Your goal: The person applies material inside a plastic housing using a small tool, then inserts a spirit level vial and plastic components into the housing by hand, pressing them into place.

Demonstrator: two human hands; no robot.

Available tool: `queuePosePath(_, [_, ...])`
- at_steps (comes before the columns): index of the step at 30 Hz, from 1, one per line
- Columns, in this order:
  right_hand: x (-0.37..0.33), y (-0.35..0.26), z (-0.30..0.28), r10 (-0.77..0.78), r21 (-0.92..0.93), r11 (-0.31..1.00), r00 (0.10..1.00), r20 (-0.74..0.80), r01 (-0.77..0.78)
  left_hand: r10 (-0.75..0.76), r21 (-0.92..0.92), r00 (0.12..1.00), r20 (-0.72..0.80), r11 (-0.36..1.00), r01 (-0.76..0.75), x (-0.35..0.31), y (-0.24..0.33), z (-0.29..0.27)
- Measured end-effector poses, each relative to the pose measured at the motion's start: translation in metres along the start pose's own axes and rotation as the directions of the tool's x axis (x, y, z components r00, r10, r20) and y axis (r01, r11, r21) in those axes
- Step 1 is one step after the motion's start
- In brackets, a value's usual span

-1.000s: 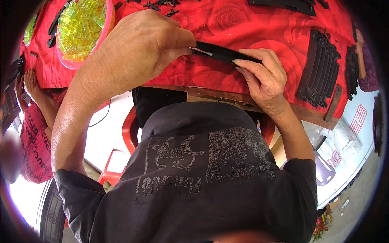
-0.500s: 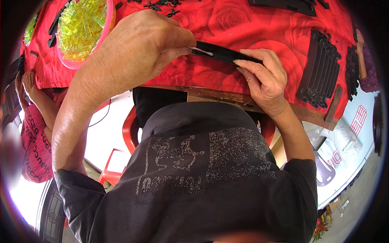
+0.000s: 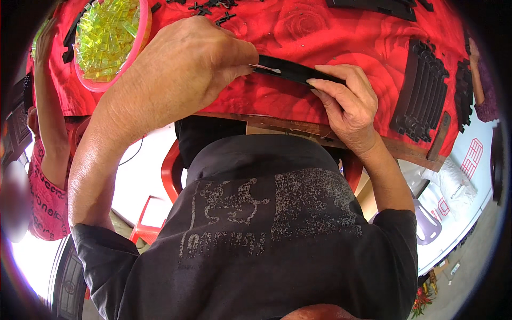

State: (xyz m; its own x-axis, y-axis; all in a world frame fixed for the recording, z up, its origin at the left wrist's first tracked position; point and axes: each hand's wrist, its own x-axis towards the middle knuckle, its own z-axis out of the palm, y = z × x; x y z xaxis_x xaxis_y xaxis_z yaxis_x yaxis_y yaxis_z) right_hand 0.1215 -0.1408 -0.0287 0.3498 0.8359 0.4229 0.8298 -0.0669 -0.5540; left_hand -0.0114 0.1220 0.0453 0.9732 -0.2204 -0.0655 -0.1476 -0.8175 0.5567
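Note:
My right hand (image 3: 349, 98) pinches the right end of a narrow black strip (image 3: 301, 71), thumb and fingers on either side. At the strip's other end, the closed fingers of my left hand (image 3: 208, 56) meet it. A thin pale stick with a rounded tip (image 3: 272, 70) runs from those fingertips along the strip's face; whether it is a separate tool or part of the strip, I cannot tell. My left hand's back hides most of its grip. The strip is held up, slightly tilted, above the red cloth near the table's front edge.
A pink-rimmed tub (image 3: 145, 32) of yellow-green clear plastic pieces stands at left. Small black cross-shaped parts (image 3: 205, 8) lie at the far side. Black strips (image 3: 421, 90) are stacked at right on the red tablecloth (image 3: 298, 26). A co-worker's arm (image 3: 50, 106) is at far left.
The co-worker's arm at far left has lifted and reached farther across the table. My own hands and the black strip have hardly moved.

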Motion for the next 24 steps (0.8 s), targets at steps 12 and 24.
queuePosePath(12, [-0.001,0.000,0.000,0.003,0.000,1.000,1.000,-0.002,-0.003,0.002,0.010,1.000,0.021,1.000,-0.002,0.006,0.005,-0.003])
queuePosePath(24, [-0.002,0.002,0.000,-0.010,-0.007,1.000,1.000,0.006,0.010,0.030,0.036,0.999,0.040,0.999,-0.031,0.010,0.008,-0.009])
